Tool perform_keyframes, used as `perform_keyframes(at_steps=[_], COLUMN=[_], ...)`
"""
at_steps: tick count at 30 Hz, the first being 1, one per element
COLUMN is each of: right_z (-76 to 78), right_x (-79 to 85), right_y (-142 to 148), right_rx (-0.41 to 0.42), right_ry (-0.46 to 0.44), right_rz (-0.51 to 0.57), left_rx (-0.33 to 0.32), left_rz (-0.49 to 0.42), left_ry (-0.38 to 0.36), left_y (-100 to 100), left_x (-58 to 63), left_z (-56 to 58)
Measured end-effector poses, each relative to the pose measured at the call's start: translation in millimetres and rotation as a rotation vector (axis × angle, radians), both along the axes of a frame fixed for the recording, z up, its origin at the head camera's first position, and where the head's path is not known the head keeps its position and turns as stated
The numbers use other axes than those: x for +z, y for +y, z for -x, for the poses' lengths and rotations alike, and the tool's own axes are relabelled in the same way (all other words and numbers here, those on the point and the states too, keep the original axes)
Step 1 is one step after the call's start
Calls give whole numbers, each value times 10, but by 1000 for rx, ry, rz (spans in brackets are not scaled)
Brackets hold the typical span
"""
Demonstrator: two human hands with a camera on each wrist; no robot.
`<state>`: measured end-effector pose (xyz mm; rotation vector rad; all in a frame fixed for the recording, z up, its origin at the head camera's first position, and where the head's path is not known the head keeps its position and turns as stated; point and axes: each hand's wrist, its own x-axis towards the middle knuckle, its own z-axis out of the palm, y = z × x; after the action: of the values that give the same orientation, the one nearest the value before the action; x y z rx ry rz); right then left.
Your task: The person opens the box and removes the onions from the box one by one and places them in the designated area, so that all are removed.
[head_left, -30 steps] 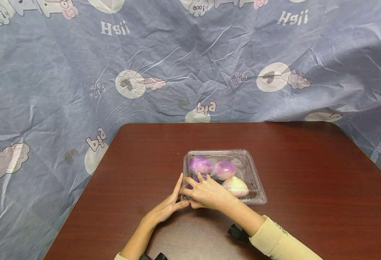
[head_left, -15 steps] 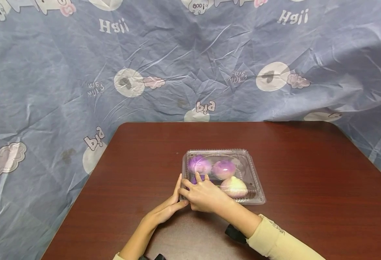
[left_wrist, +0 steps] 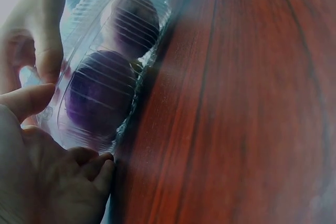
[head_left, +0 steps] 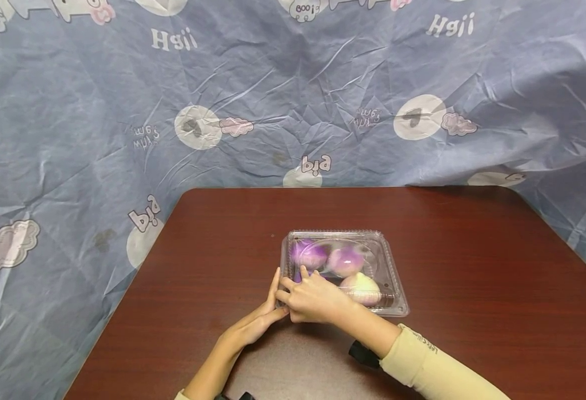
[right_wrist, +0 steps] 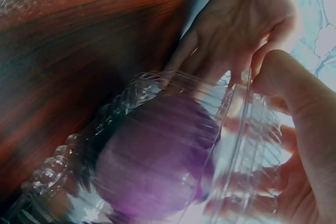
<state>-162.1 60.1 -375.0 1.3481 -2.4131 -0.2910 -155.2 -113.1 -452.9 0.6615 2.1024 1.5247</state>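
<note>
A clear plastic clamshell box [head_left: 395,278] lies with its lid down on the brown table. Through the lid show two round purple-and-pink pieces, one at back left [head_left: 310,255] and one at back middle [head_left: 346,262], and a pale yellow-pink piece [head_left: 361,290] with a pointed top. My left hand [head_left: 255,325] holds the front left corner, fingers along the left side and thumb at the front. My right hand [head_left: 317,297] reaches over the lid and grips the front rim near that corner; in the right wrist view its thumb [right_wrist: 294,87] presses the rim. Something purple beneath this hand is partly hidden.
The brown wooden table [head_left: 472,266] extends around the box on every side. A blue-grey printed cloth [head_left: 293,100] hangs behind its far edge. Dark wrist straps [head_left: 364,354] sit below the cream sleeves [head_left: 422,361].
My right hand has shifted slightly left and down along the rim, and its fingertips have drawn a little closer to the corner. The left hand and the box stay nearly still.
</note>
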Motion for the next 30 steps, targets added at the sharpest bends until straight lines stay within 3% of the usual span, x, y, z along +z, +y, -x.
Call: perform_keyframes(at_steps=[14, 22, 30], right_z=[57, 27, 38], right_x=[7, 87, 77], right_y=[16, 66, 135], right_rx=[58, -10, -26], right_ry=[-25, -127, -69], right_rz=[35, 10, 114], left_rx=[-13, -11, 21], left_rz=[-37, -57, -28], left_ry=[14, 8, 7], left_y=[-5, -13, -18], left_x=[-46, -32, -49], left_z=[29, 46, 61])
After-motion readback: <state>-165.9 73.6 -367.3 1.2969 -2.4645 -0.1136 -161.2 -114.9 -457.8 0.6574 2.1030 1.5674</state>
